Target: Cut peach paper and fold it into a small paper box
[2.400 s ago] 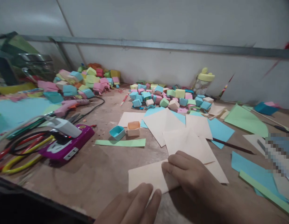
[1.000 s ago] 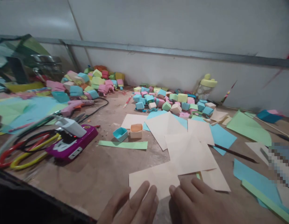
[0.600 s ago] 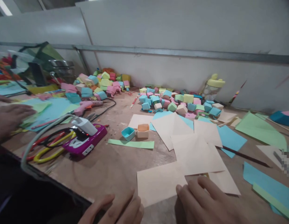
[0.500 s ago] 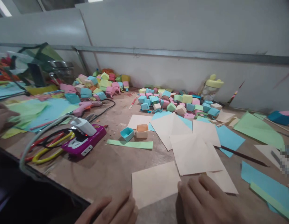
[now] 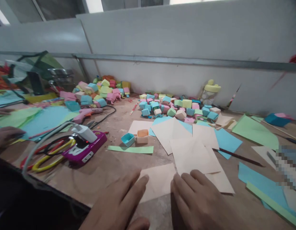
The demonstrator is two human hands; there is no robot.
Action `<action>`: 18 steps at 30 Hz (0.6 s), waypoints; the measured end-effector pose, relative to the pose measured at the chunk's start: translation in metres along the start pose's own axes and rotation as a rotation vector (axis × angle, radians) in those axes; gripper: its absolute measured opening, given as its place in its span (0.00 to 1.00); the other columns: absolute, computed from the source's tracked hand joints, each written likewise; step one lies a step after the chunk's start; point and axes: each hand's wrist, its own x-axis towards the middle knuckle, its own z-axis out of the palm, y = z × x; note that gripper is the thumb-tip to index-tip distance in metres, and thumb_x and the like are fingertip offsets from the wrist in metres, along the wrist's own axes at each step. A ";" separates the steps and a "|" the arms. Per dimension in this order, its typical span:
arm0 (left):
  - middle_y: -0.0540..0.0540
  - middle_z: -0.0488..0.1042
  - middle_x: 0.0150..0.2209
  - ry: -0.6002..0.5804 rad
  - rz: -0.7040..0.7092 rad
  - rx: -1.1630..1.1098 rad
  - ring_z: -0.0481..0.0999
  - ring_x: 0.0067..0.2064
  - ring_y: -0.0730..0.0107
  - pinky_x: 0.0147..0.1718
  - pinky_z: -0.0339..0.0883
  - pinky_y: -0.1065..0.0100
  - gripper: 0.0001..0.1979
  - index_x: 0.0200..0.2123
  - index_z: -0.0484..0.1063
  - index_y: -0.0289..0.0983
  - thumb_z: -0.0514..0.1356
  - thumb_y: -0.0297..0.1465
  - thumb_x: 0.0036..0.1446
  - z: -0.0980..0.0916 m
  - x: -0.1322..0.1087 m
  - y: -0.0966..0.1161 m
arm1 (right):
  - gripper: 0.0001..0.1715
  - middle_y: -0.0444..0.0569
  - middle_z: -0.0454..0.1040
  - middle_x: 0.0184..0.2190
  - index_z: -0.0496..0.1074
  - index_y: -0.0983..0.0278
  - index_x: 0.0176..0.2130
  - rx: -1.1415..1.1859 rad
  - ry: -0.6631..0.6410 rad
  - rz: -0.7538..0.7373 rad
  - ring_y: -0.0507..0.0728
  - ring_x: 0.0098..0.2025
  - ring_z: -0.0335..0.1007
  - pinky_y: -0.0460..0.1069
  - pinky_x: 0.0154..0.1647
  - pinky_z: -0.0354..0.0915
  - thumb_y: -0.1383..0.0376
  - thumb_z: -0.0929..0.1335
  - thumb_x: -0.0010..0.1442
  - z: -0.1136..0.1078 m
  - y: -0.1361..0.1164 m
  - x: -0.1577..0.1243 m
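Observation:
A cream sheet of paper [image 5: 159, 179] lies flat on the table between my two hands. My left hand [image 5: 119, 201] reaches over its left edge, fingers stretched forward and thumb apart; it is open. At the right edge of this sheet, my right hand [image 5: 196, 198] rests with loosely bent fingers and nothing visibly gripped, its thumb hidden. More cream sheets [image 5: 196, 156] overlap just beyond my right hand. Past the paper stand a small blue paper box [image 5: 128, 139] and a small cream paper box [image 5: 142, 136], both with open tops, behind a green paper strip [image 5: 131, 149].
A purple power strip [image 5: 90, 148] with a white plug and coiled cables sits at left. Another person's hand [image 5: 6, 137] is at the far left. Folded paper boxes [image 5: 179, 107] are heaped near the wall. A dark stick [image 5: 241, 157] and blue sheets [image 5: 260, 179] lie right.
My left hand has moved forward and right onto the sheet's left edge. My right hand has shifted slightly forward and left along its right edge. The view has tilted up a little.

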 end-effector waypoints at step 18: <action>0.49 0.78 0.37 -0.454 -0.481 -1.207 0.77 0.39 0.68 0.37 0.70 0.68 0.11 0.41 0.75 0.37 0.62 0.32 0.53 -0.016 0.141 -0.024 | 0.11 0.43 0.69 0.22 0.66 0.65 0.28 0.389 0.105 0.471 0.50 0.23 0.65 0.44 0.23 0.61 0.76 0.60 0.58 -0.033 0.055 0.011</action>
